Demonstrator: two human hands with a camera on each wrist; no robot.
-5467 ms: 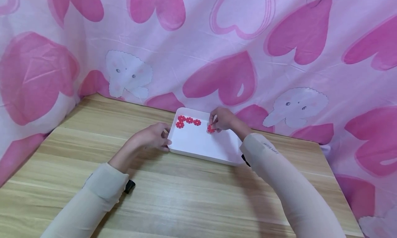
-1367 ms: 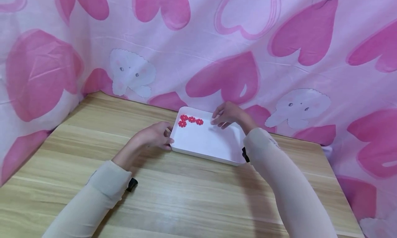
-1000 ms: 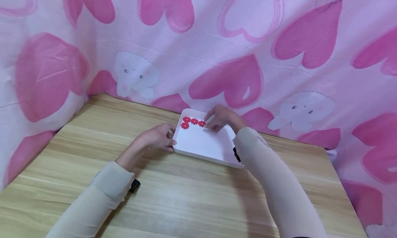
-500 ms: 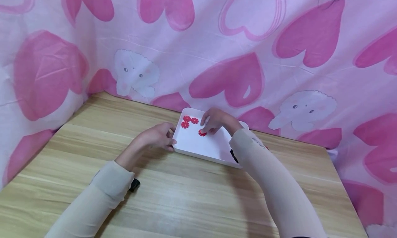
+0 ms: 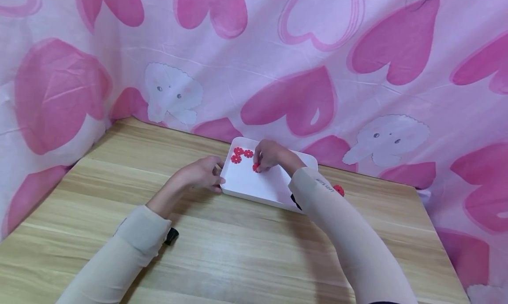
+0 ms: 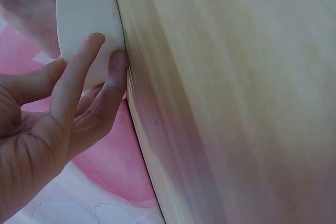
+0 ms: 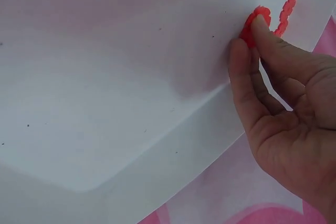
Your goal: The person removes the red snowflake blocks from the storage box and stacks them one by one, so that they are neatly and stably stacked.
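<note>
My left hand [image 5: 204, 174] holds the left end of a white tray [image 5: 254, 187]. In the left wrist view its fingertips rest on the tray's outer wall [image 6: 86, 11], one digit at the rim. My right hand [image 5: 271, 155], over the tray, pinches a red snowflake-shaped disc [image 5: 255, 168] between thumb and fingers. The right wrist view shows that notched disc [image 7: 255, 24] tilted on edge at the fingertips. Three like red discs [image 5: 238, 152] lie close together at the tray's far left corner.
Another red disc [image 5: 338, 190] lies on the wooden table [image 5: 222, 246] right of the tray, partly behind the right sleeve. A pink heart-patterned curtain [image 5: 214, 88] stands along the table's back and left edges.
My right hand has taken the disc at the right end of the row and drawn it toward the tray's middle. The red disc on the table has come into sight. The left hand keeps its place.
</note>
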